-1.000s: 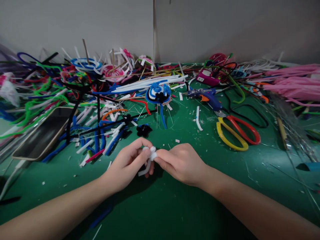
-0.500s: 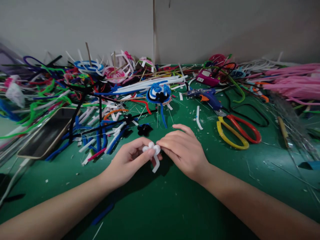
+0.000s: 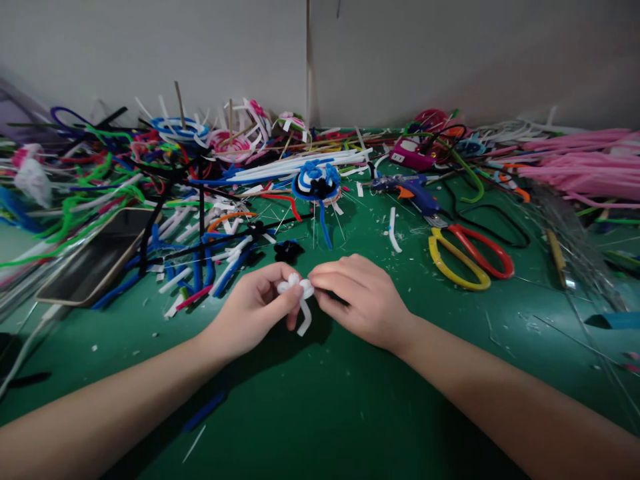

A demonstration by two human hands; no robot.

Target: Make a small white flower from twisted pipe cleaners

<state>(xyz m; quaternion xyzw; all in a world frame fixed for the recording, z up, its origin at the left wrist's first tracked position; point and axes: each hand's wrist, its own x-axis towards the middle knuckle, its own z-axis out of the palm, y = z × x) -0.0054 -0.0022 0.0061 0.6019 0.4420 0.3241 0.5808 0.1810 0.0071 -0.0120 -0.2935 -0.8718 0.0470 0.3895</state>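
Note:
A small white pipe-cleaner flower [image 3: 295,288] with a bent white stem hanging down is pinched between the thumb and fingers of my left hand [image 3: 255,307]. My right hand [image 3: 363,300] touches the flower's right edge with its fingertips closed on a petal; the other fingers are curled. Just beyond my hands lies a black flower [image 3: 289,251]. Farther back sits a blue, white and black flower piece [image 3: 317,181] with a blue stem pointing toward me.
Scissors [image 3: 459,270] with yellow and red handles lie right, by a blue glue gun [image 3: 417,193]. A phone [image 3: 100,257] rests at left. Pink pipe cleaners [image 3: 585,175] and mixed coloured pieces cover the back of the green table [image 3: 320,413].
Both hands and the white flower have shifted slightly left and up in the view. The fingers of my right hand are more curled in. The view itself has moved a little.

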